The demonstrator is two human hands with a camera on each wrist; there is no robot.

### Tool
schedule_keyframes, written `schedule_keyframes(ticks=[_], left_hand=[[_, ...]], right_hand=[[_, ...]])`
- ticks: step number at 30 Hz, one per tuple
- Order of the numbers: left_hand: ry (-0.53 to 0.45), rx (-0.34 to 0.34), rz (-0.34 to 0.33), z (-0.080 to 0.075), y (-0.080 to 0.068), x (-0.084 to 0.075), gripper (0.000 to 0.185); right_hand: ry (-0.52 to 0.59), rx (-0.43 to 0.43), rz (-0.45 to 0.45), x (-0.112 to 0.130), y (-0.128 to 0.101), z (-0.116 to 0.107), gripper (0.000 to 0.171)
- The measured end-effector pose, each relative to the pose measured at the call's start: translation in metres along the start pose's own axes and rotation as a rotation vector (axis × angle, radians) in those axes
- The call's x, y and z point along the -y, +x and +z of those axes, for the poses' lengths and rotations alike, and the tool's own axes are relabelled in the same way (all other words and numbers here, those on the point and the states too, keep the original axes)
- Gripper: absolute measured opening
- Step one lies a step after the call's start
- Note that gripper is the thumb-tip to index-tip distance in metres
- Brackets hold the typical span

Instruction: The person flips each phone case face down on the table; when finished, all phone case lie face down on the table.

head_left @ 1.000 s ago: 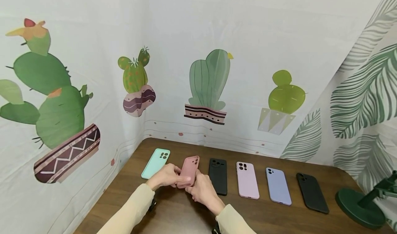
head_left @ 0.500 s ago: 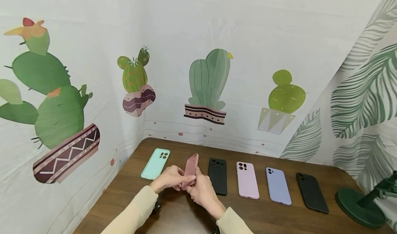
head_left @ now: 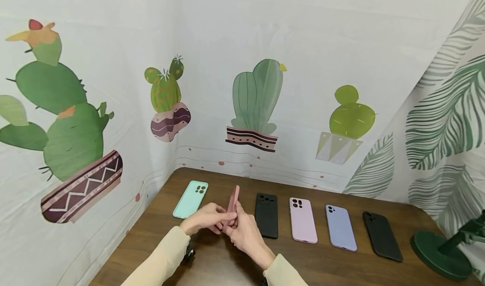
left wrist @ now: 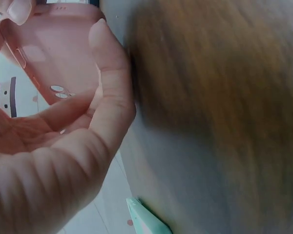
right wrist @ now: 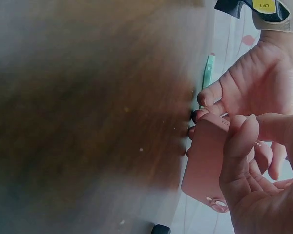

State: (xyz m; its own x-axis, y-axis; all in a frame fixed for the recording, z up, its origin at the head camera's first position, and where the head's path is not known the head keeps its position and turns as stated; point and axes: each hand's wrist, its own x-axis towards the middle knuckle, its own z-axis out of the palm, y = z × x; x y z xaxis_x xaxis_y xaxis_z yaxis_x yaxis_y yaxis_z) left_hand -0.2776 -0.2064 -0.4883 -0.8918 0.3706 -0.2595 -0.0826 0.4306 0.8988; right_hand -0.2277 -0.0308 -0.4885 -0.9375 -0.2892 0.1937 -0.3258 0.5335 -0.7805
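Note:
A dusty-pink phone case [head_left: 233,202] stands on edge above the brown table [head_left: 212,256], seen almost side-on in the head view. My left hand [head_left: 207,218] pinches its near end from the left, and my right hand [head_left: 242,231] grips the same end from the right. The left wrist view shows the pink case [left wrist: 53,53] held between thumb and fingers [left wrist: 105,58]. In the right wrist view the pink case [right wrist: 207,161] lies under my right thumb [right wrist: 239,146], with the left hand [right wrist: 254,83] behind it.
Phone cases lie in a row on the table: mint [head_left: 190,199], black [head_left: 266,215], light pink [head_left: 302,219], lavender [head_left: 340,227], black [head_left: 382,235]. A green stand base [head_left: 439,252] sits at the right. Printed cloth walls close the back and left.
Both hands have turned the pink case from lying nearly flat, back up, to standing on its edge. The hands stayed in the same spot.

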Motion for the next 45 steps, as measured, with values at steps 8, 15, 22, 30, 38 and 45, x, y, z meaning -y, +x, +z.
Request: schedule_keyframes(ticks=[8, 15, 22, 30, 38, 45], left_hand=[[-0.094, 0.118, 0.046, -0.013, -0.001, 0.003, 0.044], [-0.134, 0.178, 0.057, -0.022, -0.002, 0.007, 0.051], [-0.152, 0.091, 0.101, -0.034, -0.005, 0.003, 0.09], [-0.107, 0.056, 0.133, -0.047, -0.01, 0.006, 0.081], [-0.092, 0.051, 0.132, -0.048, -0.01, 0.009, 0.077], [-0.076, 0.053, 0.123, -0.048, -0.011, 0.01, 0.076]], right_hand=[[0.083, 0.04, 0.027, -0.002, 0.004, 0.004, 0.082], [0.164, 0.107, 0.082, -0.008, 0.009, 0.008, 0.08], [0.191, 0.193, 0.158, -0.015, 0.014, 0.009, 0.079], [0.235, 0.216, 0.282, -0.018, 0.019, 0.011, 0.089], [0.213, 0.206, 0.308, -0.019, 0.019, 0.011, 0.092], [0.187, 0.193, 0.305, -0.022, 0.02, 0.012, 0.095]])
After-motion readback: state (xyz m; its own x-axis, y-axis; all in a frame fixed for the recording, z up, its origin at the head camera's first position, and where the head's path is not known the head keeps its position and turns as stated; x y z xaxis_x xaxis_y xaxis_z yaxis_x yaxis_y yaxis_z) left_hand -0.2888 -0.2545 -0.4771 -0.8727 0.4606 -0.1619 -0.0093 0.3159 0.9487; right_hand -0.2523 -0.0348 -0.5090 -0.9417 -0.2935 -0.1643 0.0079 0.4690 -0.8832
